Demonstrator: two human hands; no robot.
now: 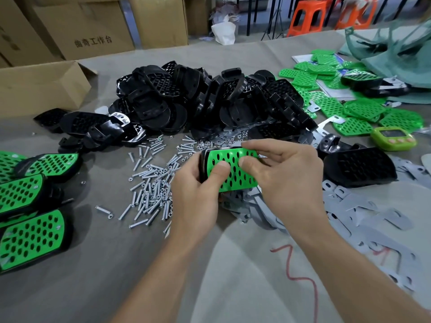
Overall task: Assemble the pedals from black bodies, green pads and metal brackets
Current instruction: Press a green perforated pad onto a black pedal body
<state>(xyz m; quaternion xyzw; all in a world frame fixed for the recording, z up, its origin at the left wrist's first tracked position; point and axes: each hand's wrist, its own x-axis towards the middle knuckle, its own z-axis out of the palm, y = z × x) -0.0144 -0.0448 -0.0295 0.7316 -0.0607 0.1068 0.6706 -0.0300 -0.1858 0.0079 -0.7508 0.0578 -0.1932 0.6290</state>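
Both hands meet over the gray table (93, 276): the left hand (196, 194) grips one end of a black body (202, 164), thumb pressed on the green pad (233, 169) seated in it, while the right hand (286, 173) clasps the other end, fingers curled over the far edge. Screws (151, 190) lie scattered just left, with metal brackets (363, 206) spread to the right. Behind sits a heap of black bodies (210, 101), loose pads (349, 108) far right, finished pedals (30, 206) at left.

Cardboard boxes (77, 26) stacked far left. Open box (42, 87) on surface (112, 264). Green timer (394, 138) at right. Orange stools (307, 17) beyond. Red scribble (297, 264) on surface.
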